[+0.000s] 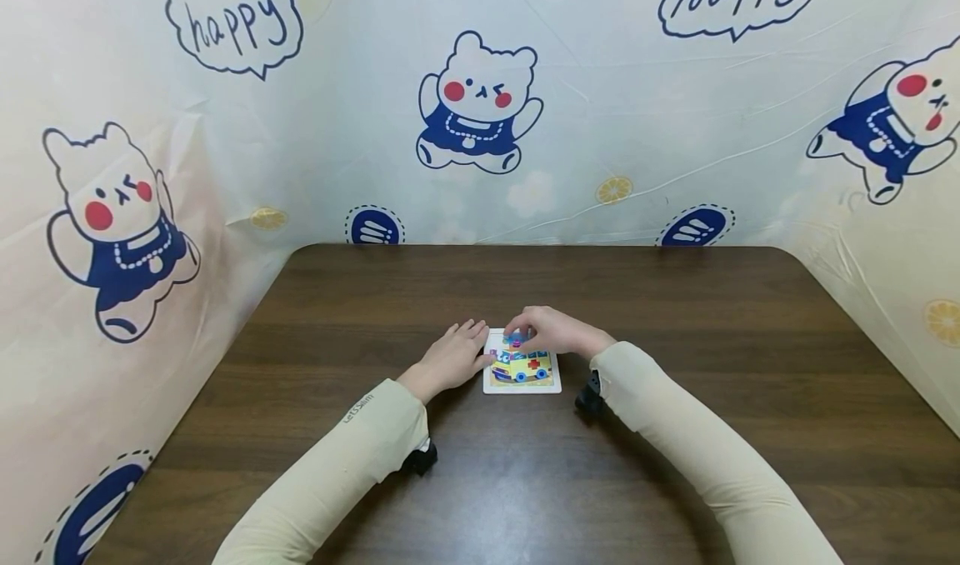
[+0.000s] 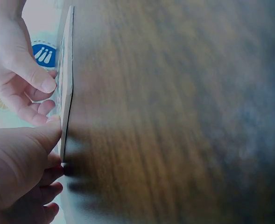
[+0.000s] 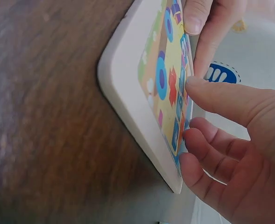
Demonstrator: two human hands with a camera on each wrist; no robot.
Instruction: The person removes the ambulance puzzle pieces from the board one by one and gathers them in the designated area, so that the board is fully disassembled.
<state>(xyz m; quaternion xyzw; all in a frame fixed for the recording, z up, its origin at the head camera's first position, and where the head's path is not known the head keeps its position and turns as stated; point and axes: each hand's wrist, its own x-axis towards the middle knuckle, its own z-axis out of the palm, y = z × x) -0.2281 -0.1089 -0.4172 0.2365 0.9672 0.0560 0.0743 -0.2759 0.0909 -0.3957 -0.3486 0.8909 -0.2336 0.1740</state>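
A square picture board (image 1: 551,390) with a white border lies flat on the table, showing a yellow ambulance picture (image 1: 534,365) with a red cross and blue wheels. My left hand (image 1: 450,360) rests at the board's left edge, fingers extended, its thumb over the border. Over the upper part of the picture, my right hand (image 1: 558,332) touches the surface with bent fingertips. In the right wrist view, the thumb and fingers of the right hand (image 3: 235,140) stand apart on the picture (image 3: 174,107); no separate piece shows between them. Part of the picture's top is hidden by this hand.
The brown wooden table (image 1: 337,298) extends around the board on all sides. Behind it and along both sides hangs a pale curtain (image 1: 600,98) printed with cartoon bears. A dark wrist device (image 1: 590,394) sits under the right sleeve, another (image 1: 422,458) under the left.
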